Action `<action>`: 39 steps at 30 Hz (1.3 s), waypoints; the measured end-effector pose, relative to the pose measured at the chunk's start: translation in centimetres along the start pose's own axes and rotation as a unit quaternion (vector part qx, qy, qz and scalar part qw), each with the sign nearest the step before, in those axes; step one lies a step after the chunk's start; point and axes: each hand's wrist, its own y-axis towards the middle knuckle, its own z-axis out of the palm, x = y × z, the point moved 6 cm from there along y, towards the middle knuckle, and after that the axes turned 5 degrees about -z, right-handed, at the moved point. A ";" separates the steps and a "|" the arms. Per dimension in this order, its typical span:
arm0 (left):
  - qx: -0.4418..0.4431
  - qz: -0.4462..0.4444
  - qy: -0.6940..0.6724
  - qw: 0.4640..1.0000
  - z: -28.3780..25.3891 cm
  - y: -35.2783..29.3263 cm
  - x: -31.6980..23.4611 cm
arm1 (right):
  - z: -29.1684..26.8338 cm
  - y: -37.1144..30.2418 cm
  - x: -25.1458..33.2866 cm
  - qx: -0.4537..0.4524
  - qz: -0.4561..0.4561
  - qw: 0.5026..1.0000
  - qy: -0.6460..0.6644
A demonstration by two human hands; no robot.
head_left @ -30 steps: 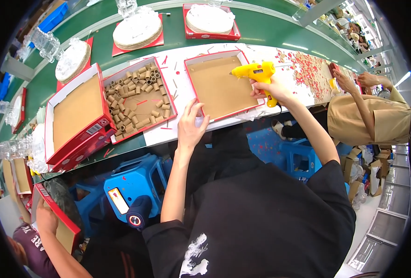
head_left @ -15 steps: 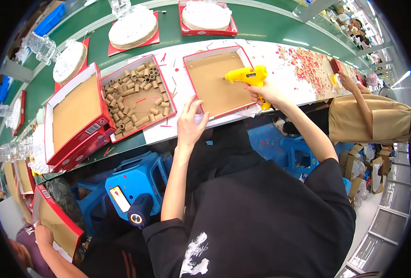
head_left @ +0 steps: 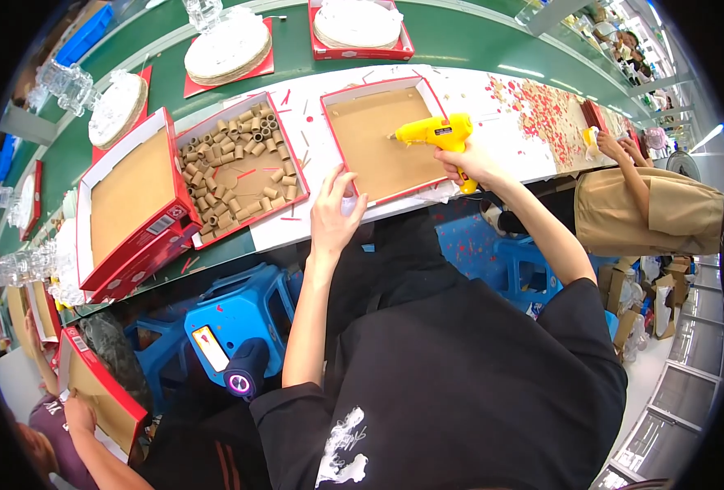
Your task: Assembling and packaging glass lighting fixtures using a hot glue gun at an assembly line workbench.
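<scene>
My right hand (head_left: 468, 163) is wrapped round the handle of a yellow glue gun (head_left: 437, 131). Its nozzle points left, over a shallow red-edged box (head_left: 374, 135) with a bare brown cardboard bottom. At the near left corner of that box is my left hand (head_left: 336, 214), fingers apart and curved, with the fingertips at the rim. To its left stands another red box (head_left: 295, 200) holding many short brown cardboard tubes (head_left: 230, 140). Further left, empty red-and-white boxes (head_left: 129, 200) are stacked at a tilt.
Red and tan scraps (head_left: 534, 114) litter the white work surface at right. Round white stacks (head_left: 230, 47) sit on the green belt behind. Blue stools (head_left: 235, 327) are below the bench. Co-workers sit at left, holding a red box (head_left: 105, 384), and at right (head_left: 648, 204).
The glue gun's nozzle has shifted slightly left over the box. My left hand stays almost in place. The co-worker's hands at right have moved a little.
</scene>
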 end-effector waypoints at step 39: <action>0.010 -0.005 -0.014 1.000 0.1 -0.2 0.5 | 5.7 -3.8 -1.3 0.125 0.026 0.990 -0.062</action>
